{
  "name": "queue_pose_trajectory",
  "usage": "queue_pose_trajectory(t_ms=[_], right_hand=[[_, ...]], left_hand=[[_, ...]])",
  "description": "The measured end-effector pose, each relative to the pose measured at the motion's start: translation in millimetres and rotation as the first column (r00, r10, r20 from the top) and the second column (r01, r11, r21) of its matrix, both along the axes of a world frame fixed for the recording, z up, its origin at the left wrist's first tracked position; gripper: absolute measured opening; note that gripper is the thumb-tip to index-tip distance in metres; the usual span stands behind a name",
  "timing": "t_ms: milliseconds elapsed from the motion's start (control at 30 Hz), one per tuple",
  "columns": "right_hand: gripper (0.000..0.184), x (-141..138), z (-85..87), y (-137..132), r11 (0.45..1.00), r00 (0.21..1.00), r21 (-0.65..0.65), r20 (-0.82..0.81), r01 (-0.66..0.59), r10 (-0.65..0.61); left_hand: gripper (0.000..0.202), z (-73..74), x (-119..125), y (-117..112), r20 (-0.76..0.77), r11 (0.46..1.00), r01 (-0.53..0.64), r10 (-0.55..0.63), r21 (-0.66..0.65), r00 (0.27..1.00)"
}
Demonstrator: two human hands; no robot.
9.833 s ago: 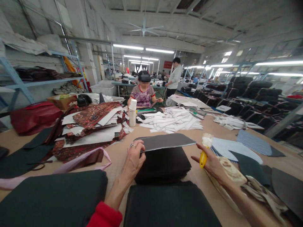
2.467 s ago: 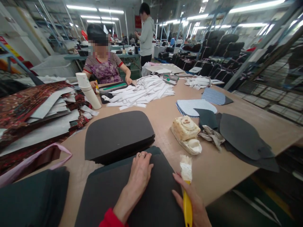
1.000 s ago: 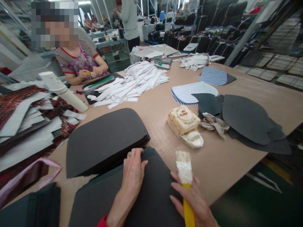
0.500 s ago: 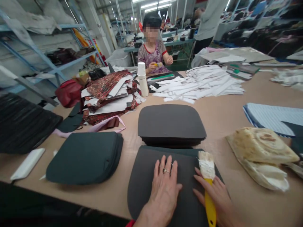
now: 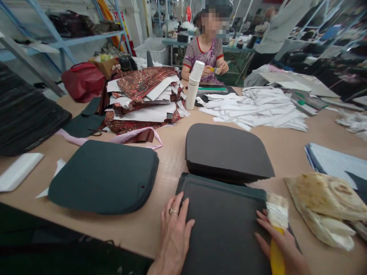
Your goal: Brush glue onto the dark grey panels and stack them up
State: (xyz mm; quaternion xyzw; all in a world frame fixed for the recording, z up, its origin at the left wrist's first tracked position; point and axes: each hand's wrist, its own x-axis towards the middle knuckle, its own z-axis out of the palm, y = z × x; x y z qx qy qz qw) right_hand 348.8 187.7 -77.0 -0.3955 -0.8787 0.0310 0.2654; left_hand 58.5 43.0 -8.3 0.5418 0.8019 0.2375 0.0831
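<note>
My left hand [image 5: 174, 231] lies at the left edge of a dark grey rounded panel [image 5: 225, 229], its fingers stretched out and holding nothing. Beneath that panel a dark green panel [image 5: 243, 190] shows along the far edge. In my right hand [image 5: 290, 250] is a brush [image 5: 276, 219] with a yellow handle and pale, white-coated bristles. The fingertips of this hand rest on the panel's right side, bristles pointing away from me. Just beyond sits a stack of dark grey panels [image 5: 229, 149]. To the left lies a stack of dark green panels [image 5: 103, 175].
A glue-crusted bag [image 5: 323, 202] lies on the right. White paper cups [image 5: 192, 93] stand farther back, between patterned red pieces [image 5: 143, 95] and white strips [image 5: 258, 107]. Across the table a person [image 5: 208, 57] holds another brush [image 5: 215, 70].
My left hand has shifted from the middle of the grey panel to its left edge. My right hand still holds the brush at the right side. The camera view has tilted and moved.
</note>
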Motion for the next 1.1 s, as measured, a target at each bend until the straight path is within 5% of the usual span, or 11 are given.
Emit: queue_pose_trajectory(t_ms=[167, 300, 600, 833, 1100], right_hand=[[0.031, -1, 13.9, -7, 1.000, 0.994, -0.008, 0.103, -0.023, 0.023], [0.031, 2, 11.1, -2, 0.993, 0.989, 0.082, 0.129, -0.080, 0.069], [0.031, 9, 1.4, 5, 0.980, 0.974, 0.155, 0.207, -0.128, 0.094], [0.036, -5, 17.5, -10, 0.999, 0.992, 0.034, 0.124, -0.015, 0.011], [0.029, -1, 11.2, -7, 0.998, 0.991, 0.045, 0.125, -0.047, 0.041]], left_hand=[[0.041, -5.0, -9, -1, 0.171, 0.994, -0.039, 0.022, 0.098, 0.985], [0.038, 2.0, -23, 21, 0.353, 0.979, -0.137, 0.077, 0.148, 0.932], [0.030, 10.1, -41, 63, 0.364, 0.995, 0.038, -0.071, 0.097, 0.929], [0.021, 26.8, -38, 60, 0.463, 0.998, 0.060, -0.070, 0.036, 0.884], [0.058, 8.3, -22, 26, 0.507, 0.987, -0.153, 0.152, -0.039, 0.849]])
